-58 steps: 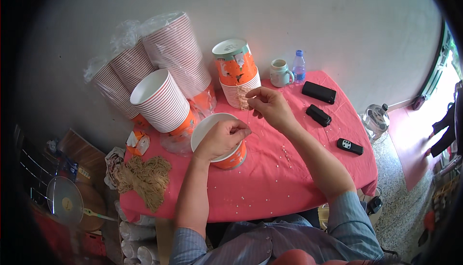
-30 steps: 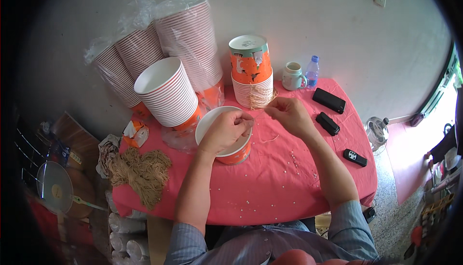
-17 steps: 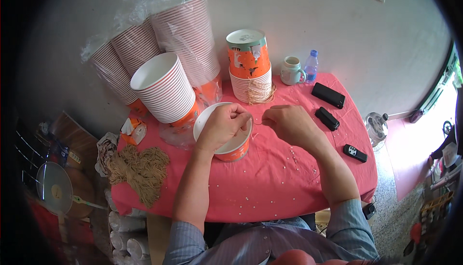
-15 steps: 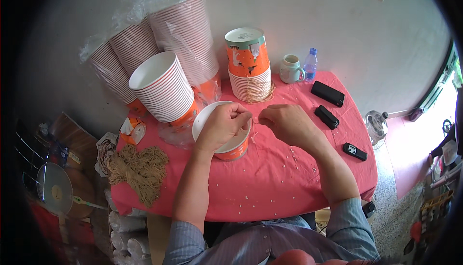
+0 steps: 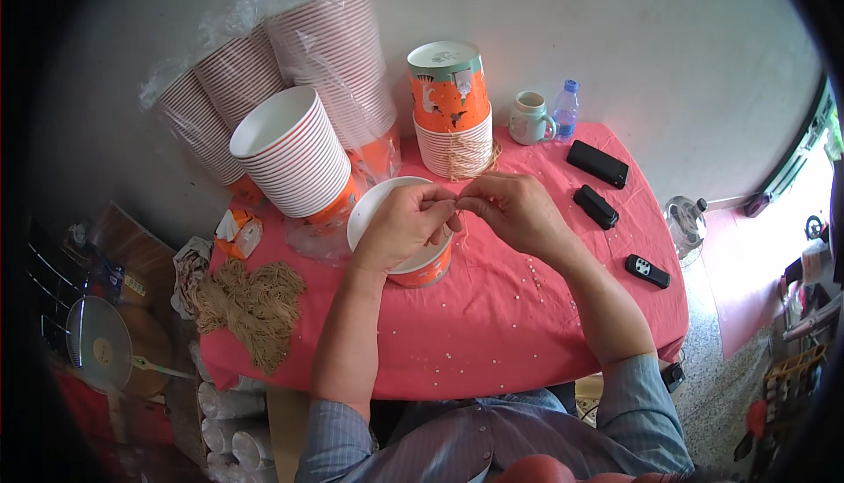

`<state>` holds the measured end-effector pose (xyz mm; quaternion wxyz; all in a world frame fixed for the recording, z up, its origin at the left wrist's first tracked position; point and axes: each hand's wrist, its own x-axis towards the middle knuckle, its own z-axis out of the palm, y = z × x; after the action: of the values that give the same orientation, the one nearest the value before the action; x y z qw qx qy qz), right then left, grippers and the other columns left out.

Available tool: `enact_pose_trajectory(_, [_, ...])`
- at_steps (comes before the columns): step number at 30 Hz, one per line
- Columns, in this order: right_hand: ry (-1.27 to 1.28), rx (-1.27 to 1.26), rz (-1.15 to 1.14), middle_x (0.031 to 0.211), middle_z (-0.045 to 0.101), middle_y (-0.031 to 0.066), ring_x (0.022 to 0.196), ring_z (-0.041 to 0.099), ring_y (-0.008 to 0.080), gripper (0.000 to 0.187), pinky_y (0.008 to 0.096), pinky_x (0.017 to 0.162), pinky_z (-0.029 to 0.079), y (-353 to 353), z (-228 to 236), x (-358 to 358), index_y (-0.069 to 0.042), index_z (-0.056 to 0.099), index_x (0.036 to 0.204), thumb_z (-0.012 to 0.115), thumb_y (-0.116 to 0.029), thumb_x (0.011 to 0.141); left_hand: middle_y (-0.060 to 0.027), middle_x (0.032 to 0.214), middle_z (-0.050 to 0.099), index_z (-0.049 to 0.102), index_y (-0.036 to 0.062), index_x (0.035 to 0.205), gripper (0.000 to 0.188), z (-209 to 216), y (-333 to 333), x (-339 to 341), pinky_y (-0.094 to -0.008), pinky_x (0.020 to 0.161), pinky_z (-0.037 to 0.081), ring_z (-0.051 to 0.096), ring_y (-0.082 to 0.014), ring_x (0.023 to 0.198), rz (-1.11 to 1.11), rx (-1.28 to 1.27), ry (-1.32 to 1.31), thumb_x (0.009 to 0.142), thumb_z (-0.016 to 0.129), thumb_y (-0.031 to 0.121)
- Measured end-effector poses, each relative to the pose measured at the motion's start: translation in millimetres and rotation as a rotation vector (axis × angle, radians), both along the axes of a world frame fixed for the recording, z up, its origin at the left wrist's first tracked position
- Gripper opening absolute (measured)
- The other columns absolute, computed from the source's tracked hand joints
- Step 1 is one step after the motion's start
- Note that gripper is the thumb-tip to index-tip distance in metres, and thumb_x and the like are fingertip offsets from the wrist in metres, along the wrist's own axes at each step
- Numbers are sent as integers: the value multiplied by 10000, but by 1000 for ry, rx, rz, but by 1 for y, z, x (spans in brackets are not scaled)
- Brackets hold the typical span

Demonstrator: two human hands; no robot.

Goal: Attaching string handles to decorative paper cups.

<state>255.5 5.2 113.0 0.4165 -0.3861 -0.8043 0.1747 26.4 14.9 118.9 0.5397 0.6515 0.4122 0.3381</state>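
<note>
My left hand (image 5: 403, 226) is closed in a pinch above a white-lined paper tub (image 5: 423, 273) with an orange outside. Fingertips touching those of the left, my right hand (image 5: 514, 211) also pinches, just past the tub's right rim. Whatever sits between the fingertips is too small to make out. A thin pale strand (image 5: 465, 235) hangs below them. Behind, a bundle of thin tan strings (image 5: 470, 159) drapes over a stack of upturned orange and white tubs (image 5: 448, 101). Small white beads (image 5: 514, 325) lie scattered over the red tablecloth (image 5: 422, 342).
Tall stacks of paper tubs (image 5: 290, 153), some wrapped in plastic, lean at the back left. A heap of tan yarn (image 5: 251, 307) lies at the left edge. A mug (image 5: 529, 120), a bottle (image 5: 567, 112), two black cases (image 5: 598, 164) and a small remote (image 5: 647, 270) stand along the right.
My right hand has moved left until its fingertips meet those of my left hand. Both hands remain pinched. The view has shifted slightly.
</note>
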Motion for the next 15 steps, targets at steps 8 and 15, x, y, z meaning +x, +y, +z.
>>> enact_pose_trajectory(8, [18, 52, -49, 924, 774, 113, 763, 747, 245, 128, 377, 687, 579, 0, -4, -5, -42, 813, 1057, 789, -157, 1008, -29, 873, 736, 733, -52, 1153, 183, 3, -3, -1, -237, 670, 515, 626, -50, 712, -35, -12, 5, 1099, 665, 109])
enact_pose_trajectory(15, [68, -24, -42, 953, 788, 130, 800, 767, 234, 151, 372, 724, 602, 3, -7, -6, -21, 806, 1089, 780, -151, 1018, -2, 830, 689, 740, -43, 1108, 167, 6, -4, 1, -256, 720, 516, 632, -67, 763, -22, 61, 58, 1093, 661, 104])
